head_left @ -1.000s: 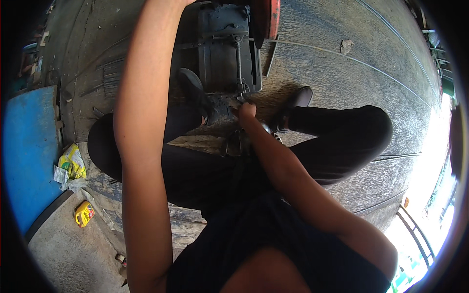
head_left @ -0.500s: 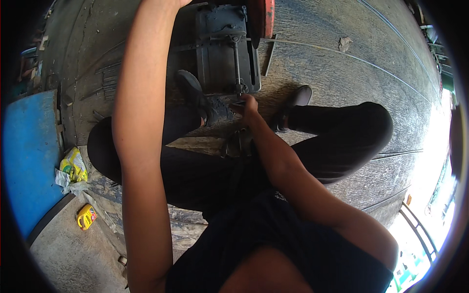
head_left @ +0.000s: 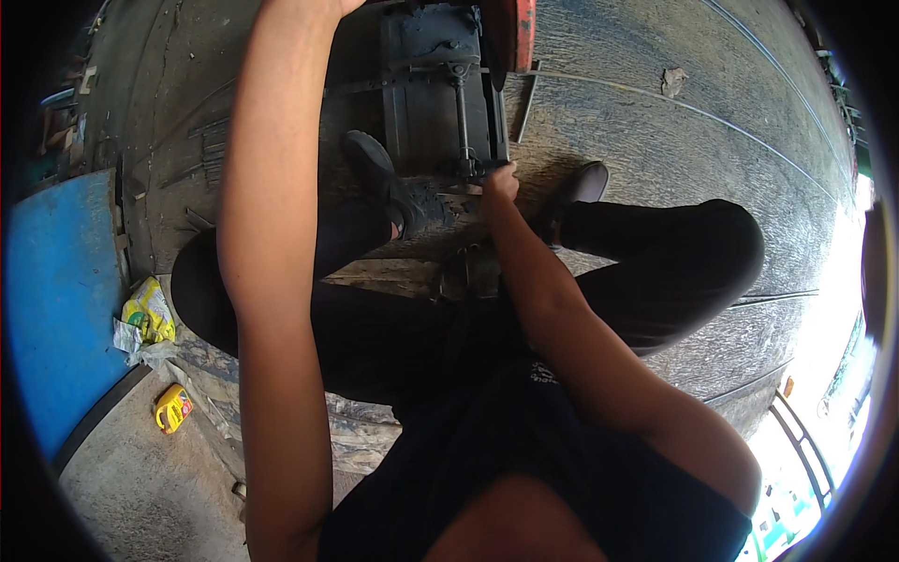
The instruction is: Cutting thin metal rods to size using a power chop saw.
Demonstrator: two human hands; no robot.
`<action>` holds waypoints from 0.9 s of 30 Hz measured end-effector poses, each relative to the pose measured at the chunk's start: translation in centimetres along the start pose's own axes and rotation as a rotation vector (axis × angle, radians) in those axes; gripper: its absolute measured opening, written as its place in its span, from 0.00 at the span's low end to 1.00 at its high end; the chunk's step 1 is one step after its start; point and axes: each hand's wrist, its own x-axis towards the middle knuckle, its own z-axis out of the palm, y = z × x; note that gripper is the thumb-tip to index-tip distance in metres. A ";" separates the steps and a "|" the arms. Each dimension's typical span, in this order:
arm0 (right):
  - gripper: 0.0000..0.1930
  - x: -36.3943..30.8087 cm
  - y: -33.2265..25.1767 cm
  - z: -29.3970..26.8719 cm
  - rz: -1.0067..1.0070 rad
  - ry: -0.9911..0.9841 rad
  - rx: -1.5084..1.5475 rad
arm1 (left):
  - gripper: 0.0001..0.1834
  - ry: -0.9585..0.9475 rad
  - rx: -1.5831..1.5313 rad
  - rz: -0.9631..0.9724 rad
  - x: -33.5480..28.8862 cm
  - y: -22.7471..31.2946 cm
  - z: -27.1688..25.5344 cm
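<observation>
Between my feet stands a dark, greasy metal machine (head_left: 407,122) with a flat base. A long screw rod (head_left: 463,117) runs along it toward me. My right hand (head_left: 502,180) is closed on the dark crank handle (head_left: 468,176) at the near end of that rod, its fingers partly hidden. My left arm reaches forward past the machine's left side. Of my left hand (head_left: 348,5), only a bit shows at the top edge, so its fingers and anything in them are out of sight.
A red-edged guard (head_left: 524,37) rises at the machine's far right. Beside it lies a thin metal bar (head_left: 528,108). Thin rods (head_left: 213,155) lie on the left. A blue panel (head_left: 61,281), a yellow bag (head_left: 150,314) and a yellow bottle (head_left: 172,408) are at the left.
My right hand has moved slightly right and forward, turning the crank handle with it. My left arm stays stretched forward. The whole view has shifted a little.
</observation>
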 end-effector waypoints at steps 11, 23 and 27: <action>0.36 3.7 2.3 1.8 0.130 0.077 0.102 | 0.23 0.196 0.007 -0.119 0.7 0.7 1.6; 0.21 -6.9 3.3 -4.2 -1.028 -0.216 -0.899 | 0.22 0.015 -0.015 -0.011 0.7 -0.3 -0.1; 0.28 -9.6 2.4 -3.3 -0.933 -0.182 -1.005 | 0.22 0.030 -0.020 -0.130 1.4 -0.1 -0.2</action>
